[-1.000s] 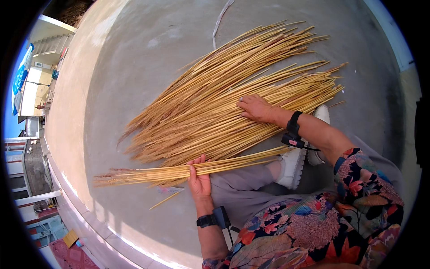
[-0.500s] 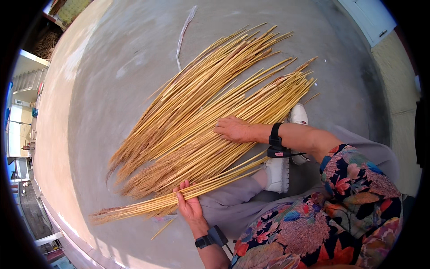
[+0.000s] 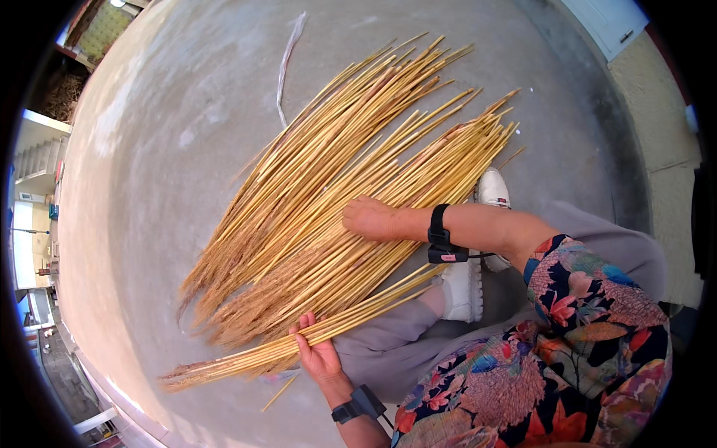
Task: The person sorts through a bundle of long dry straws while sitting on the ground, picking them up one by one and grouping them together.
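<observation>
My left hand point(image 3: 321, 355) is closed around a small bundle of long dry straw stalks point(image 3: 366, 307), thumb across it; the bundle's feathery brown ends point left and its bare ends reach toward my shoe. Across the middle of a large loose pile of the same yellow stalks point(image 3: 441, 160) lies my right hand point(image 3: 369, 218), fingers curled down on the stalks; its fingertips are partly hidden. Alongside, farther away, a second pile of stalks point(image 3: 336, 123) runs in the same slanting direction, brushy ends at lower left.
A whitish strip point(image 3: 290, 63) lies beyond the far pile on the grey concrete floor point(image 3: 202, 149). My white shoes point(image 3: 461, 290) are close to the near pile. One loose stalk point(image 3: 278, 394) is by my left wrist. A pale door point(image 3: 609, 26) stands at upper right.
My right hand has shifted slightly left over the near pile. My left hand keeps its bundle almost in place. The whole view has moved a little.
</observation>
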The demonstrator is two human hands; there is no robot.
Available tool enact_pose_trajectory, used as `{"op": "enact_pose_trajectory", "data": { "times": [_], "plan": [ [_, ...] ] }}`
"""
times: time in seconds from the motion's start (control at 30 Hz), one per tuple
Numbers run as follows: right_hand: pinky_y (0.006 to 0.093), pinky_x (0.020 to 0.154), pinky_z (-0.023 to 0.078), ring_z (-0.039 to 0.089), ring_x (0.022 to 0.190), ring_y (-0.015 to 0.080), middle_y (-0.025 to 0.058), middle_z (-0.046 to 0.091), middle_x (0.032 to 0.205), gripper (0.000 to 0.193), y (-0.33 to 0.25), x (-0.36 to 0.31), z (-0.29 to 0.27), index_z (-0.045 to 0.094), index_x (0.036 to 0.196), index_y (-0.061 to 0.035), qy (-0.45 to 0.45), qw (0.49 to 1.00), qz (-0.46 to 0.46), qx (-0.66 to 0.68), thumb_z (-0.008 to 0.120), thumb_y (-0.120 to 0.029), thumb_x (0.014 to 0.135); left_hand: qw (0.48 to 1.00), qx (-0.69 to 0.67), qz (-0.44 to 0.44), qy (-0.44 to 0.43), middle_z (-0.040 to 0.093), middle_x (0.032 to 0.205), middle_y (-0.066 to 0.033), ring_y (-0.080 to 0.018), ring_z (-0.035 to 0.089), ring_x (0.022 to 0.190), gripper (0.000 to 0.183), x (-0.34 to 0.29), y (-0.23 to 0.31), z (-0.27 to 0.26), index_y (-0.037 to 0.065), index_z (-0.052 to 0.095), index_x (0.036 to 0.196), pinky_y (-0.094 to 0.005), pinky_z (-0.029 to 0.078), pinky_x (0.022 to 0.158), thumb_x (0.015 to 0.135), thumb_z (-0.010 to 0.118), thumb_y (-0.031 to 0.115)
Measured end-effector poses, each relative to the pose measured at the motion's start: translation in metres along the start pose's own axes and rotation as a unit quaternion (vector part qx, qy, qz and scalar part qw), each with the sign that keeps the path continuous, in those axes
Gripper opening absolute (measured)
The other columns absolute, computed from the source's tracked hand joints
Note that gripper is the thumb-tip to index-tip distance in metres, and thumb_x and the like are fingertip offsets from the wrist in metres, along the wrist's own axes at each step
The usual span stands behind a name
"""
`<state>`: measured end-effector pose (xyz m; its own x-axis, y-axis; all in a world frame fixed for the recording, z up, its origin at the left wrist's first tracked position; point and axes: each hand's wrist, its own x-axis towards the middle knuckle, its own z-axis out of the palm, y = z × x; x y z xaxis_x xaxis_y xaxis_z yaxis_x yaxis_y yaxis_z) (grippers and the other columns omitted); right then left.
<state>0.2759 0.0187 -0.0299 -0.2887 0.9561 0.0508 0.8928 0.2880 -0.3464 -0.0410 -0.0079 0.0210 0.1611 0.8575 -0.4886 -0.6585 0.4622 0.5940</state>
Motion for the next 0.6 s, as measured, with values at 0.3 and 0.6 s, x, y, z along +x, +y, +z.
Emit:
{"op": "enact_pose_trajectory", "data": {
  "times": [0.3, 0.6],
  "plan": [
    [0.0345, 0.076, 0.042, 0.05, 0.088, 0.0243, 0.0079, 0.053, 0.086, 0.011, 0.006, 0.018, 0.006, 0.059, 0.081, -0.005, 0.013, 0.999, 0.041, 0.001, 0.054, -0.01, 0.074, 1.0, -0.016, 0.001, -0.023, 0.055, 0.112, -0.0152, -0.0284, 0.05, 0.111, 0.017, -0.01, 0.003, 0.003, 0.011, 0.05, 0.105, -0.0505, 0.04, 0.095, 0.091, 0.048, 0.019],
    [0.0365, 0.074, 0.04, 0.05, 0.086, 0.0247, 0.0075, 0.053, 0.086, 0.016, -0.014, -0.009, 0.024, 0.055, 0.087, -0.0056, 0.039, 0.996, 0.066, 0.051, 0.053, -0.019, 0.079, 0.998, -0.053, -0.019, -0.018, 0.056, 0.112, -0.0161, -0.0291, 0.05, 0.111, 0.017, -0.007, 0.001, 0.003, 0.009, 0.051, 0.105, -0.0511, 0.039, 0.095, 0.091, 0.048, 0.017]
  ]
}}
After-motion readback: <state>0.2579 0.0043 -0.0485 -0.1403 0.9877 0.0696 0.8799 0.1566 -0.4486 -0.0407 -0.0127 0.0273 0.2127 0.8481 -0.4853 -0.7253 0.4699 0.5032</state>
